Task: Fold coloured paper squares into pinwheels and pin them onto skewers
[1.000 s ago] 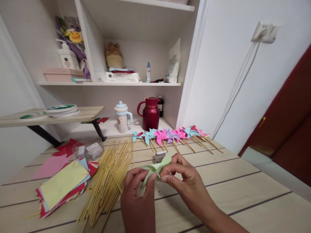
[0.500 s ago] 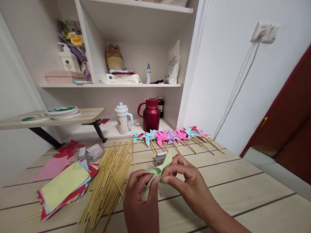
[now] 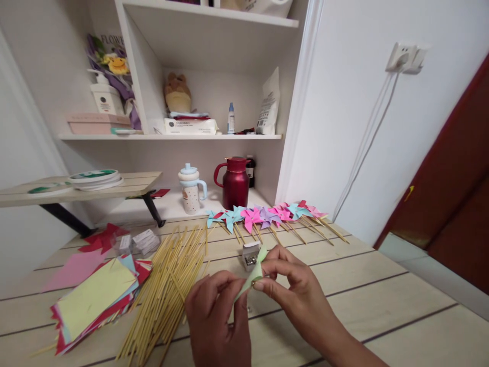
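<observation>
A light green paper pinwheel (image 3: 252, 276), partly folded, is held up above the table between my two hands. My left hand (image 3: 219, 316) is closed, pinching its lower left side between thumb and fingers. On the other side, my right hand (image 3: 292, 288) grips the paper's right edge with thumb and forefinger. A tiny metallic bit, perhaps a pin, shows at the right thumb tip, though fingers hide most of it. Just behind the paper stands a small open box (image 3: 251, 256) of shiny metal pins. Wooden sticks (image 3: 168, 290) lie piled left of my left hand.
Finished pinwheels on sticks (image 3: 267, 216) line the table's back edge. At left lie stacked coloured paper sheets (image 3: 95, 295), clear small boxes (image 3: 145, 239) and red paper pieces (image 3: 103, 238). A red jug (image 3: 236, 183) and a cup (image 3: 191, 191) stand on the shelf behind.
The green pinwheel has turned more edge-on, and its upper tip sits lower. My left hand has rolled over, showing more of its back. The pin box is less covered. The view shifted slightly.
</observation>
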Demonstrator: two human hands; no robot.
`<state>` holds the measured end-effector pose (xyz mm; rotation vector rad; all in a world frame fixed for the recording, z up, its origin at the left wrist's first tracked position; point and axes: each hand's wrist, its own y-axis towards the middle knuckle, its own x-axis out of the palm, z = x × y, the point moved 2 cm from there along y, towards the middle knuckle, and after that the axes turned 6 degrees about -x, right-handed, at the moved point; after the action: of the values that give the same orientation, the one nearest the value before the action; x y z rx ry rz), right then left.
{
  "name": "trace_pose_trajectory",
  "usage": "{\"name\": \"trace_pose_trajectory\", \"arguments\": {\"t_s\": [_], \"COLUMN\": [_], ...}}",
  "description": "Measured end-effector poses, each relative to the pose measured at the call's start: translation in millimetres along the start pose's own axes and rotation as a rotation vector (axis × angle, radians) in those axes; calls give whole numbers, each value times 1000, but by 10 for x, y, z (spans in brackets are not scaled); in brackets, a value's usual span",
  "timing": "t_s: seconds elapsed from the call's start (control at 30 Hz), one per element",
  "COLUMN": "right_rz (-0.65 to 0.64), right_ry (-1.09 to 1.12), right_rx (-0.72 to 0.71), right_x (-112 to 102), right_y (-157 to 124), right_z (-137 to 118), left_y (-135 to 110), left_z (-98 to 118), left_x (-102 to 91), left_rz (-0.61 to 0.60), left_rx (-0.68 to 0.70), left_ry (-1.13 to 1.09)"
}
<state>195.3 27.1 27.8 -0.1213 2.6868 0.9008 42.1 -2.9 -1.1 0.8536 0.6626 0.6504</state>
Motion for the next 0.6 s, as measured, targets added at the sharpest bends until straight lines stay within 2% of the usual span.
{"name": "trace_pose_trajectory", "arguments": {"t_s": [0.17, 0.27, 0.4, 0.53, 0.6], "right_rz": [135, 172, 216, 309, 306], "right_ry": [-157, -245, -230, -116, -114], "right_rx": [-232, -371, -524, -572, -571], "right_x": [-10, -25, -33, -32, -29], "right_y": [-65, -122, -157, -157, -155], "right_z": [-34, -59, -50, 24, 46], "left_y": [-5, -3, 14, 24, 26], "left_z": [60, 96, 136, 180, 197], "left_x": [-17, -36, -65, -83, -85], "left_rz": [66, 78, 89, 129, 146], "left_rx": [68, 133, 181, 181, 177], "left_ry": [15, 5, -6, -21, -23]}}
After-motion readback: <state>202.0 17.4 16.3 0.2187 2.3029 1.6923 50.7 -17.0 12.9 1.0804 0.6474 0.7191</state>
